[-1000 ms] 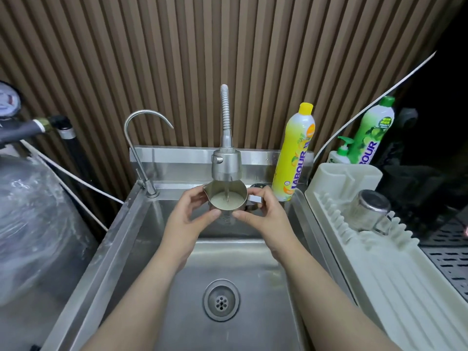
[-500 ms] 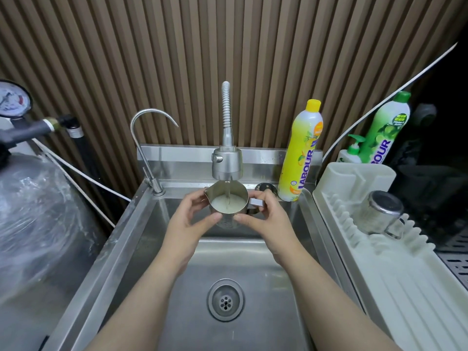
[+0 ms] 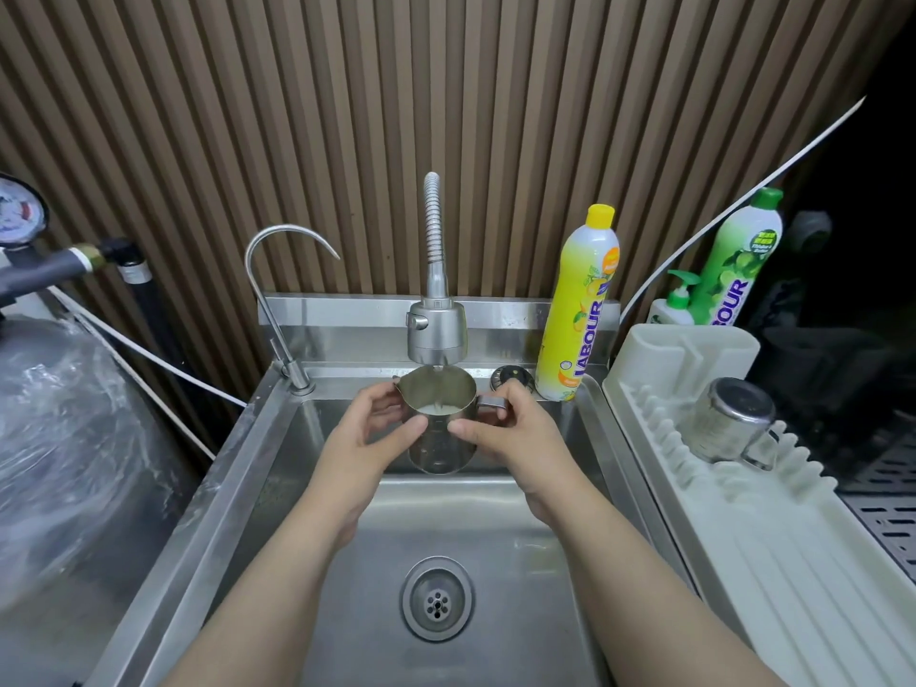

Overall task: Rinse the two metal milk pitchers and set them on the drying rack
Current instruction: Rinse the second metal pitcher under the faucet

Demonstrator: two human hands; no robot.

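Observation:
I hold a metal milk pitcher (image 3: 438, 438) upright under the spray head of the flexible tap (image 3: 436, 334), over the steel sink (image 3: 277, 488). My left hand (image 3: 369, 438) wraps its left side. My right hand (image 3: 515, 441) grips the right side by the handle. Cloudy whitish water stands inside it, and only a faint trickle shows at the tap. The second metal pitcher (image 3: 732, 424) rests upside down, tilted, on the white drying rack (image 3: 773, 552) to the right of the sink.
A thin gooseneck tap (image 3: 277, 290) stands at the sink's back left. A yellow dish soap bottle (image 3: 577, 309) is at the back right, with a green bottle (image 3: 738, 260) and a pump bottle (image 3: 674, 304) behind the rack. The drain (image 3: 437, 598) is in the basin's middle.
The water stream into the pitcher has thinned to almost nothing. Both hands keep the same hold on it. The head camera has shifted, so the scene sits slightly differently.

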